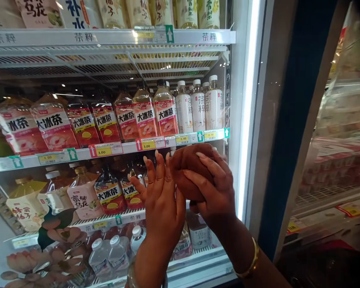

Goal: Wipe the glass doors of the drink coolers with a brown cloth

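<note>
My left hand is raised in front of a drinks fridge, fingers stretched out and spread, palm turned toward the glass door. Whether it touches the glass I cannot tell. Just right of it, my right hand grips a bunched brown cloth, thumb and fingers pressed into its folds. The cloth is up close to the left fingers and hides part of the lower shelves. Behind the hands are tea bottles with red labels and white-capped bottles.
Price tags line the shelf edge. Lower down are pale juice bottles and clear bottles. A flower decal shows on the glass at lower left. The fridge's lit frame stands right, with another display shelf beyond.
</note>
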Available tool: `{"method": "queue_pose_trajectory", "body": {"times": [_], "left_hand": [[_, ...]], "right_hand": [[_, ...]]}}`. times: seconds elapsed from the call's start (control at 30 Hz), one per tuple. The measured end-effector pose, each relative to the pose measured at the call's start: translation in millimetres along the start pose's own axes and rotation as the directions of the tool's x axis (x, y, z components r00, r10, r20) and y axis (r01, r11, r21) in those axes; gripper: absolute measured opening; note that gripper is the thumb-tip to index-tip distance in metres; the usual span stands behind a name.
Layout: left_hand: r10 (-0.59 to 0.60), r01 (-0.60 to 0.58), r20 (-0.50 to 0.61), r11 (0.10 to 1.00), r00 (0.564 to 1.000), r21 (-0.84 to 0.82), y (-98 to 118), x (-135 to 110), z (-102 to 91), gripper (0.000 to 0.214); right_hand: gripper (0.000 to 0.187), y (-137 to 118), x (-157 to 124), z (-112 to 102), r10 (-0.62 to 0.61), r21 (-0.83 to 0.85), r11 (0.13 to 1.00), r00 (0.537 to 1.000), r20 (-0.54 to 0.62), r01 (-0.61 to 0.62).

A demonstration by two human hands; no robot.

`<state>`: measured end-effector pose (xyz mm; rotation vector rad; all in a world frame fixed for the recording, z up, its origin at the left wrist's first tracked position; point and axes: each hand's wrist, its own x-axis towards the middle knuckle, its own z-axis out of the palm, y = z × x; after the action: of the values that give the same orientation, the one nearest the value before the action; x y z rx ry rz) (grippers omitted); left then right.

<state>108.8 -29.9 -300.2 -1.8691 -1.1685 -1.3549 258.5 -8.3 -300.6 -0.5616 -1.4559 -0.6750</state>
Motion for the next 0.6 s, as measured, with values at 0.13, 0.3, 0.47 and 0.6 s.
{"method": "queue_pose_trajectory", "body": {"times": [0.13, 0.3, 0.47, 0.6], "left_hand": [[-0.012, 0.013, -0.018, 0.998, 1.000, 0.061, 5, 3, 7.5, 0.078], [0.081, -0.079, -0.055, 0.996, 0.995, 0.042, 7, 18, 12.3, 0.077], [0.089, -0.088, -0.007, 0.994, 0.996, 0.067, 16, 39, 6.1, 0.079], [0.128, -0.126, -0.014, 0.987, 0.992, 0.104, 27, 52, 8.7, 0.081]], "right_hand": [[0.034, 11, 4, -2, 0.077, -0.027, 0.997, 0.995, -0.071, -0.079], [0.037, -6, 0, 8, 0.087, 0.015, 0.996, 0.992, -0.087, -0.086], [0.043, 19, 4, -5, 0.086, -0.015, 0.996, 0.994, -0.062, -0.087], [0.042, 34, 12, -13, 0.224, -0.013, 0.974, 0.967, -0.123, -0.227]]}}
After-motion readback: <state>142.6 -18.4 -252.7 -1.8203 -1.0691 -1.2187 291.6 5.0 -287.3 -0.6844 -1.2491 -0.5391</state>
